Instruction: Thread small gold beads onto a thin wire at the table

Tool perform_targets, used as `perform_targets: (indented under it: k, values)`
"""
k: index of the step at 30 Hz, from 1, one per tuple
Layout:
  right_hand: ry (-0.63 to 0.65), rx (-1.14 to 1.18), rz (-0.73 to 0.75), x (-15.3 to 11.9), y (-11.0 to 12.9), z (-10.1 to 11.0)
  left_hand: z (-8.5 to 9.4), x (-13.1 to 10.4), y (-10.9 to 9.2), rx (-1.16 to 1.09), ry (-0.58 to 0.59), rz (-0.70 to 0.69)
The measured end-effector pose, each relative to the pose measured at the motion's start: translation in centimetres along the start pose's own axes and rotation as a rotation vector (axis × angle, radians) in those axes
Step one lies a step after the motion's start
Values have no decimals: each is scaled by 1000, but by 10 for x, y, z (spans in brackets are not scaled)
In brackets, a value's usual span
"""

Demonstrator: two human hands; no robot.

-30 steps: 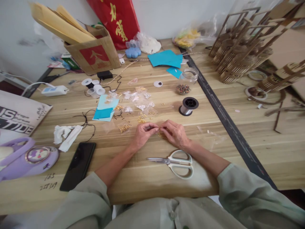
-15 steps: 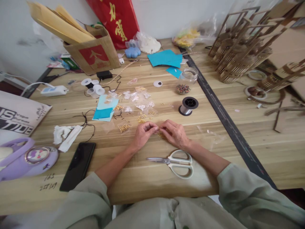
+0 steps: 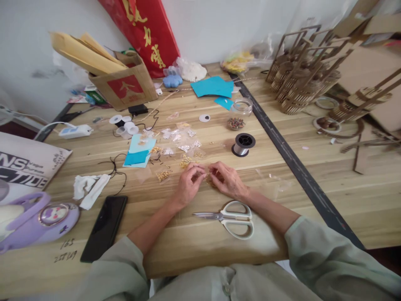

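Small gold beads [image 3: 209, 179] lay on the bench [image 3: 313, 167], just beyond the white-handled scissors [image 3: 232, 217], between the two hands. The left hand [image 3: 188, 184] and the right hand [image 3: 227, 180] rested there with fingertips nearly meeting; the fingers of each were pressed together in a pinch, but what they pinched was too small to tell. Beyond the scissors and a little right stood a spool of silver wire [image 3: 243, 144]. Far left of the scissors lay a black phone [image 3: 104, 228].
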State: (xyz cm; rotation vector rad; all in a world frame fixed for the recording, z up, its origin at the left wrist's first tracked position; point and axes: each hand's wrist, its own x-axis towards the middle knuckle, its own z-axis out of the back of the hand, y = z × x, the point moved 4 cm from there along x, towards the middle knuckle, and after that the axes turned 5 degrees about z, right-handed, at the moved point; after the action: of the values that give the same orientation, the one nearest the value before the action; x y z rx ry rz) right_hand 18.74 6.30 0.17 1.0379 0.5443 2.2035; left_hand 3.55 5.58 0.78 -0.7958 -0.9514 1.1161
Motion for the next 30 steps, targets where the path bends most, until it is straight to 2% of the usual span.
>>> perform_targets:
  k: [4,8,18,30]
  values:
    - [10,-7,27,1,2,2,1,0,1,94,-31,-51]
    - [52,-27,63,2,4,2,0,0,0,111,-11,-72]
    - [52,-46,80,2,-1,0,0,1,-6,109,-12,-36]
    - [46,0,48,3,1,1,-1,1,2,114,14,18]
